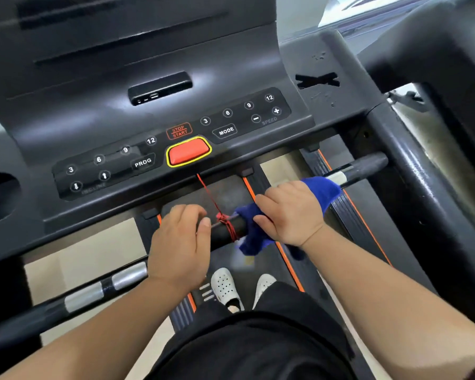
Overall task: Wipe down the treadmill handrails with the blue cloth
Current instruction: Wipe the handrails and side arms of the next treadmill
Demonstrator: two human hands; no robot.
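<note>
Two hands on the front handrail [225, 229], apart, with the red cord [210, 197] knot between them. Left hand [180, 242]: palm down, fingers curled over the top of the bar, thumb lying along it and pointing at the knot, gripping bare rail. Right hand [288, 212]: palm down, fingers wrapped over the blue cloth [324, 191], clamping it round the bar just right of the knot. Cloth sticks out both sides of that hand: one end past the hand's outer edge toward the rail's right end, the other bunched and hanging under the bar beside the knot. Both forearms come in from below, angled inward, wrists roughly straight. Rail runs diagonally, low left to high right, just below the console's [148, 119] near edge. Cord goes up from the knot to under the red stop button [188, 152]. Silver grip plates [84, 297] on the rail's left half, one more right of the cloth. White shoes [225, 286] on the belt [231, 192] below.
</note>
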